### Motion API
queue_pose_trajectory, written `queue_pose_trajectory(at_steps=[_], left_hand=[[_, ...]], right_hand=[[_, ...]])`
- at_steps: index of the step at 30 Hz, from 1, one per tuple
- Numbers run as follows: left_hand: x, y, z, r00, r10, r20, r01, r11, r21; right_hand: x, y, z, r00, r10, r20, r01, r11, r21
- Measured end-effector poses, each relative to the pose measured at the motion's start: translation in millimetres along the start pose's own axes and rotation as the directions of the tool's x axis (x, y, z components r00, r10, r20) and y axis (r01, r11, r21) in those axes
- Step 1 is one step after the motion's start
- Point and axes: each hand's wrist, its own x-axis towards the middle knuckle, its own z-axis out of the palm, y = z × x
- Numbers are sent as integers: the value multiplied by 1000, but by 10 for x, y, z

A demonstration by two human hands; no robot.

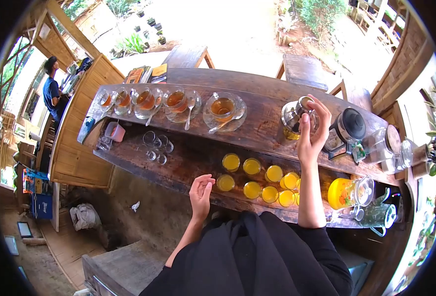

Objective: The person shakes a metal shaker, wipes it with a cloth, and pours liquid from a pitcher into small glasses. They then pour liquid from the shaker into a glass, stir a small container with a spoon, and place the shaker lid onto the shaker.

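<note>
My right hand (315,130) is over the upper counter, its thumb and fingers closed around a round metal lid (305,102) at the top of a glass teapot (291,114). Part of the pot is hidden behind this hand. My left hand (201,194) holds nothing, fingers loosely bent and apart, by the front edge of the lower shelf. Nearest to it is a glass of yellow drink (225,182), one of several in two rows. A cup of tea (222,108) with saucer and spoon stands left of the teapot, with several similar cups farther left.
Right of the teapot are a French press (351,124) and clear jars (376,144). A pitcher of yellow drink (340,193) and a green enamel teapot (379,215) stand at the lower right. Small empty glasses (154,143) sit on the lower shelf. Far left, a person (52,91) stands.
</note>
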Motion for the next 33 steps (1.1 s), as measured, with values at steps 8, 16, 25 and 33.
queue_pose_trajectory(at_steps=[8, 16, 25, 33], left_hand=[[-34, 121, -230, 997, 29, 72, -25, 998, -64], [-69, 208, -315, 942, 91, 323, -61, 993, -101], [-619, 53, 339, 626, 17, 779, 164, 975, -153], [-1557, 203, 868, 335, 88, 938, 82, 989, -122]], right_hand=[[-450, -412, -191, 991, 91, -97, -103, 986, -130], [-1452, -1004, -690, 939, 327, -108, -343, 917, -204], [-2628, -1915, -1513, 802, 420, -424, -584, 700, -411], [-3756, -2366, -2975, 583, 359, -729, -810, 333, -484]])
